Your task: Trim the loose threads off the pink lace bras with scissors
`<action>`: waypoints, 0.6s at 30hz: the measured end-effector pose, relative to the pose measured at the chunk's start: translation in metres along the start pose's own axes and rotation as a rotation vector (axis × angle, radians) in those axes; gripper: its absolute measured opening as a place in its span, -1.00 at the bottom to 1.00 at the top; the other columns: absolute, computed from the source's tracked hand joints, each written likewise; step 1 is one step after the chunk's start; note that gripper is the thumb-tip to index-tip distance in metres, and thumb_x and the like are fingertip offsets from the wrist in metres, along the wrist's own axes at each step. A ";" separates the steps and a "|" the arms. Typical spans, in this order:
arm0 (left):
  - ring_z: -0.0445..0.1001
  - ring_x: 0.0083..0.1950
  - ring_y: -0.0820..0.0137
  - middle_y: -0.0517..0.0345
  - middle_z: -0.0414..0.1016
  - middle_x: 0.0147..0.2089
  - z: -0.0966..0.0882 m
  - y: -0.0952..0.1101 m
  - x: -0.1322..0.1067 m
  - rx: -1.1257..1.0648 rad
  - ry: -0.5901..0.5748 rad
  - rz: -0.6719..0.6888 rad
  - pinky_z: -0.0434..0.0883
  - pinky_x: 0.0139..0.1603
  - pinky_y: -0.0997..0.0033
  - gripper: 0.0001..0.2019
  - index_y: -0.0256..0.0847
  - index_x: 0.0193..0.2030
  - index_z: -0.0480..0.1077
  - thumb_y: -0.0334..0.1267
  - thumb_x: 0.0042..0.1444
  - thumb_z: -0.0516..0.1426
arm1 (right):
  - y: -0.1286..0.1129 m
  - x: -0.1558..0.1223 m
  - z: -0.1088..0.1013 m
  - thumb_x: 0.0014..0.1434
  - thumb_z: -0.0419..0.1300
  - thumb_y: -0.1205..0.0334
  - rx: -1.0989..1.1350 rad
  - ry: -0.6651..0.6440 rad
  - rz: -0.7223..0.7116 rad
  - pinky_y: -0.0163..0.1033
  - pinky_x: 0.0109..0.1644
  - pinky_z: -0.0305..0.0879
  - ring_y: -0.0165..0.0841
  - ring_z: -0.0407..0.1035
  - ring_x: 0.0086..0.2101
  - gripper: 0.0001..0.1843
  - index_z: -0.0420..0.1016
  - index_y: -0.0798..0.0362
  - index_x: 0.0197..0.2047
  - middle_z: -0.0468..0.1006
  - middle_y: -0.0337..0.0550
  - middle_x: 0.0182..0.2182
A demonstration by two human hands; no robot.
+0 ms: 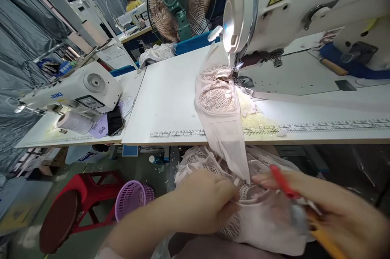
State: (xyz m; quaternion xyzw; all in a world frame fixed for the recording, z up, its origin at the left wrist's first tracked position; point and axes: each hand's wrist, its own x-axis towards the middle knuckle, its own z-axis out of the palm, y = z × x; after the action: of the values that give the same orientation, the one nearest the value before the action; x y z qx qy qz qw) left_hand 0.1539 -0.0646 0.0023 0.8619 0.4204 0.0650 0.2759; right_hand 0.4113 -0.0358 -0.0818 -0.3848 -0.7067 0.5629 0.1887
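Observation:
A pale pink lace bra point(217, 100) lies on the sewing table with one edge under the needle of the sewing machine point(243, 19); its band hangs over the front edge. Below, more pale pink lace bras point(258, 218) are heaped at my lap. My left hand point(207, 202) is closed, fingers pinching part of this lace fabric. At the right, my right hand point(332, 206) is curled around thread snips point(297, 206), red and orange with metal between, smeared by motion. Its fingertips reach the fabric near the hanging band.
A ruler strip point(179, 133) runs along the table's front edge. To the left stands another sewing machine point(73, 88) with a thread cone point(74, 122). A fan point(181, 3) is behind. On the floor are a red stool point(88, 198) and a purple basket point(131, 198).

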 end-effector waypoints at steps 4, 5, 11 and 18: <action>0.51 -0.28 0.29 0.05 0.59 -0.26 -0.007 -0.009 0.014 0.091 -0.055 0.125 0.34 -0.28 0.32 -0.87 -0.26 -0.16 0.42 -0.36 0.28 0.05 | -0.031 0.026 0.022 0.19 0.11 0.15 0.085 -0.102 0.023 -0.15 -0.24 0.49 -0.17 0.39 -0.33 -0.85 0.46 -0.03 -0.35 0.46 -0.12 -0.35; 0.51 -0.27 0.29 0.05 0.58 -0.24 -0.009 -0.012 0.015 0.135 -0.090 0.138 0.35 -0.25 0.29 -0.85 -0.27 -0.14 0.41 -0.36 0.30 0.02 | -0.034 0.031 0.023 0.18 0.14 0.14 0.078 -0.102 0.040 -0.17 -0.25 0.49 -0.21 0.36 -0.35 -0.86 0.43 -0.02 -0.36 0.44 -0.15 -0.37; 0.49 -0.19 0.23 0.01 0.56 -0.19 -0.025 -0.045 -0.004 0.277 -0.121 0.022 0.36 0.00 0.12 -0.79 -0.29 -0.05 0.43 -0.45 0.26 0.02 | -0.033 0.042 0.011 0.17 0.09 0.07 -0.024 -0.043 0.074 -0.22 -0.38 0.37 -0.27 0.28 -0.43 -0.77 0.34 0.02 -0.44 0.36 -0.19 -0.46; 0.50 -0.18 0.37 0.04 0.56 -0.20 -0.027 -0.067 -0.020 -0.320 0.274 -0.143 0.41 -0.15 0.42 -0.75 -0.24 -0.02 0.48 -0.42 0.26 0.04 | 0.009 0.028 0.022 0.10 0.21 -0.02 0.113 0.142 0.042 -0.24 -0.42 0.46 -0.19 0.46 -0.45 -0.77 0.48 -0.05 -0.37 0.54 -0.15 -0.46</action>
State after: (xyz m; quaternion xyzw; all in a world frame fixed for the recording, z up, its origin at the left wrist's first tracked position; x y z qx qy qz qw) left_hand 0.0857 -0.0349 -0.0079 0.7582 0.4984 0.2278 0.3533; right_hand 0.3813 -0.0285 -0.1015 -0.4273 -0.6505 0.5769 0.2480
